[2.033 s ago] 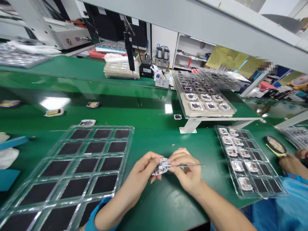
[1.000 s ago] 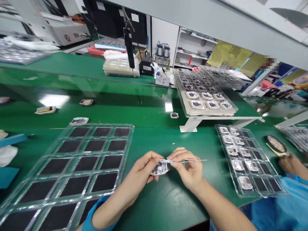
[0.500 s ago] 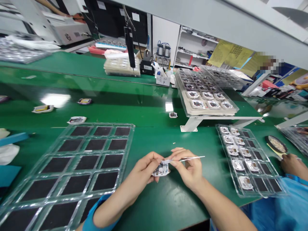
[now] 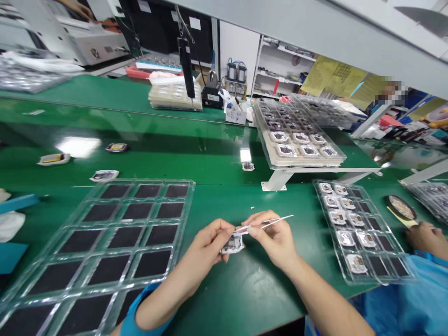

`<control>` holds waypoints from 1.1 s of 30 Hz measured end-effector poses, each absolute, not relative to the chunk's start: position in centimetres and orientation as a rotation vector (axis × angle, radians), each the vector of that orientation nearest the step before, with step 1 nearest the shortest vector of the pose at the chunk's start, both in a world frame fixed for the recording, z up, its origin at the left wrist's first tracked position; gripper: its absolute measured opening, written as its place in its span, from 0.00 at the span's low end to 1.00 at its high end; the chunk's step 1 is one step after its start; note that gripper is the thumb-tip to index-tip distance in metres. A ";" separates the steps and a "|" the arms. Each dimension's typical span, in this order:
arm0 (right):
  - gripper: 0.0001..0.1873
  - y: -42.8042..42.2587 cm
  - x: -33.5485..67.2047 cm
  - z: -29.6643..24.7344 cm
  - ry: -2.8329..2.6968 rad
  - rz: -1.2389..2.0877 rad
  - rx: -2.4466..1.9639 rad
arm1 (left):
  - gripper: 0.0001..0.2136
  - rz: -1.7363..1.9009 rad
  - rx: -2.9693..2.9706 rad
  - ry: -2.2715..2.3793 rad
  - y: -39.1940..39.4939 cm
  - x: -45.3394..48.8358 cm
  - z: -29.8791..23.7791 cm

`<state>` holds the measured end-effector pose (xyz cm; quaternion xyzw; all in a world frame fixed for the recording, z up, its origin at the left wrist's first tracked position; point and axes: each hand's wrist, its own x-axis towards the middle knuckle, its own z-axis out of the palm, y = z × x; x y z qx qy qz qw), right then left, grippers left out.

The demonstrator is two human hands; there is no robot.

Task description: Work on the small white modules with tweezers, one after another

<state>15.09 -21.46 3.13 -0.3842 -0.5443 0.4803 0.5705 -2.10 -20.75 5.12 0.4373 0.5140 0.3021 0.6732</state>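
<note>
My left hand (image 4: 214, 240) is closed around a small white-framed circuit board unit (image 4: 233, 243), its board facing up towards me. My right hand (image 4: 271, 235) pinches a pair of thin metal tweezers (image 4: 276, 221) between thumb and fingers. The tweezers' tips reach the unit's upper edge beside my left thumb; whether they grip anything there is too small to tell. Left of my hands lies a clear plastic tray (image 4: 192, 205) whose compartments show dark bottoms. On the right, another clear tray (image 4: 376, 219) bears several white units.
Several units, one a white unit (image 4: 104, 175), lie on the green strip behind the left tray. A raised stand (image 4: 275, 179) carries stacked trays (image 4: 297, 161). An electric screwdriver (image 4: 186, 67) hangs at the back. At right, a co-worker's hand (image 4: 425, 240) is near a round black dish (image 4: 401, 207).
My right hand has turned slightly, raising the tweezers' rear end. My left hand keeps hold of the circuit board unit. The loose units on the green strip have drifted left.
</note>
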 end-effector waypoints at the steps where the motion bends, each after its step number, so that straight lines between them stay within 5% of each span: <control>1: 0.09 -21.4 15.1 3.1 -1.270 1.123 -0.902 | 0.14 0.680 0.991 1.157 -20.7 -2.1 5.2; 10: 0.02 -21.7 15.0 2.8 -1.426 0.922 -0.883 | 0.14 0.719 0.969 1.163 -20.8 -1.9 5.2; 33: 0.04 -21.4 14.8 2.6 -1.575 0.635 -0.854 | 0.10 0.773 0.959 1.090 -20.5 -1.8 4.4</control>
